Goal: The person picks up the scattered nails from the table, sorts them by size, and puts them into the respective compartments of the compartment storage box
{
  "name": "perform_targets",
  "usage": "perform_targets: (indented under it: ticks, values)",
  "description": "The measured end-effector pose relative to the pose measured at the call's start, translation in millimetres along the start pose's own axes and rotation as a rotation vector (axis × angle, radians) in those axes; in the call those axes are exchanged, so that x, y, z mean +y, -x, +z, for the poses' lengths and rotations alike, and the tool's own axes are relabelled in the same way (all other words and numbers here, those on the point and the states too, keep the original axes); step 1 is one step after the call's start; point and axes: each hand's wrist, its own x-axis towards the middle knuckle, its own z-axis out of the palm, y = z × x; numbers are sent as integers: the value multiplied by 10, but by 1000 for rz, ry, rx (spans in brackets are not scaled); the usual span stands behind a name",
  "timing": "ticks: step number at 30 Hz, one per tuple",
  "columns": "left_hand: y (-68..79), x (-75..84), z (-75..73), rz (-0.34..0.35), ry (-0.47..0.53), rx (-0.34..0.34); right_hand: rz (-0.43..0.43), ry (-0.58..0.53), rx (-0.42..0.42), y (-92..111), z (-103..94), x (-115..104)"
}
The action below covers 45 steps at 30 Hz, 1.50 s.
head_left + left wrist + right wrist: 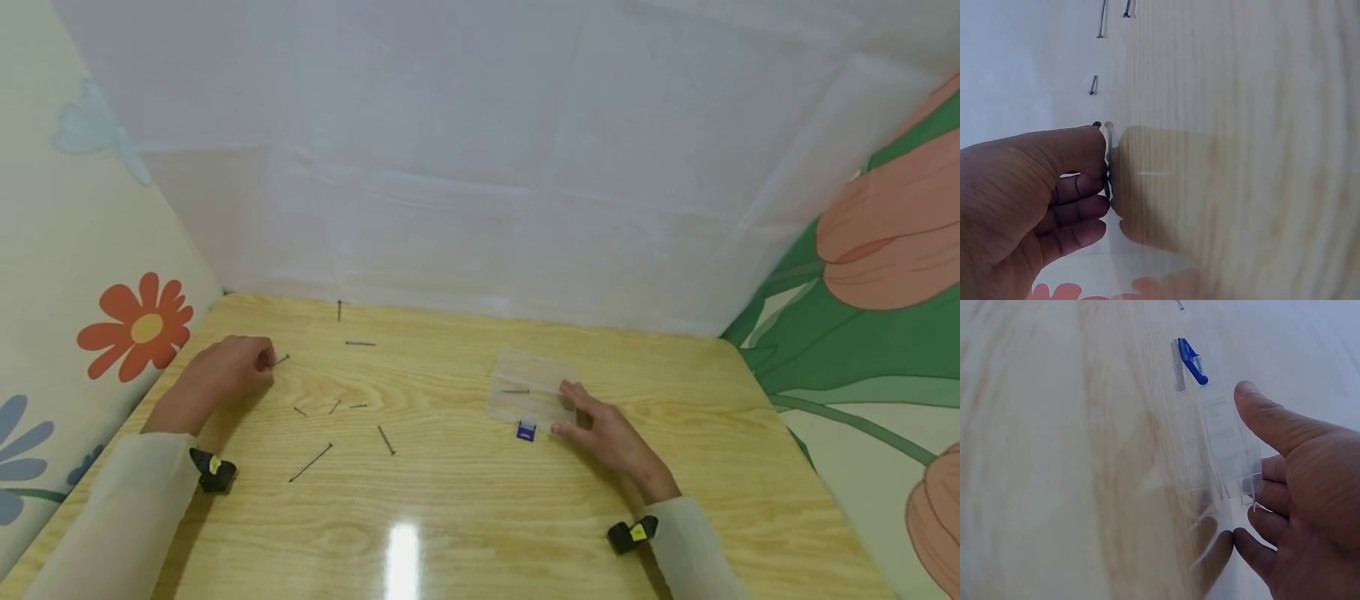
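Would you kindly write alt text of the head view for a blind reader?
A person's left hand pinches a thin dark metal nail at a yellowish wood-grain table; the right hand is at the right edge of a clear rectangular plastic box with a blue plastic clasp. Seven loose nails lie between them.

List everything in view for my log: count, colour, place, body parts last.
Table: 1, yellow, foreground
Clear box: 1, transparent, on table, right of centre
Latch: 1, blue, on the box's near edge
Boxed nail: 1, grey, seen through the box
Loose nails: 7, grey, left of the box
Held nail: 1, grey, far left
Backdrop: 1, white, behind the table
Floral panels: 2, multicoloured, either side
Wrist devices: 2, black, one per wrist
Sleeves: 2, pale, forearms
Left hand: 1, bare, gripping the held nail
Right hand: 1, bare, beside the box
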Motion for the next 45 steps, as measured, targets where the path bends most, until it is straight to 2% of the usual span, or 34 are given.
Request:
perform_targets:
  ticks: [6, 11, 18, 22, 31, 39, 45]
  values:
    - [7, 11, -7, 34, 38, 2, -3, -6, 1, -6, 16, 10]
    - [-2, 67, -21, 54, 25, 22, 5, -4, 4, -6, 18, 12]
    - [-58, 254, -46, 99, 17, 36, -1, -13, 9, -4, 7, -2]
    - [-103, 390, -48, 154, 0, 50, 6, -21, 6, -3, 6, -4]
    - [-181, 817, -30, 264, 22, 49, -5, -13, 7, -11, 12, 23]
    - [-314, 1270, 94, 442, -18, 86, 8, -13, 5, -9, -7, -5]
    - [-382, 1581, 200, 501, -45, 44, 11, -22, -1, -8, -2, -13]
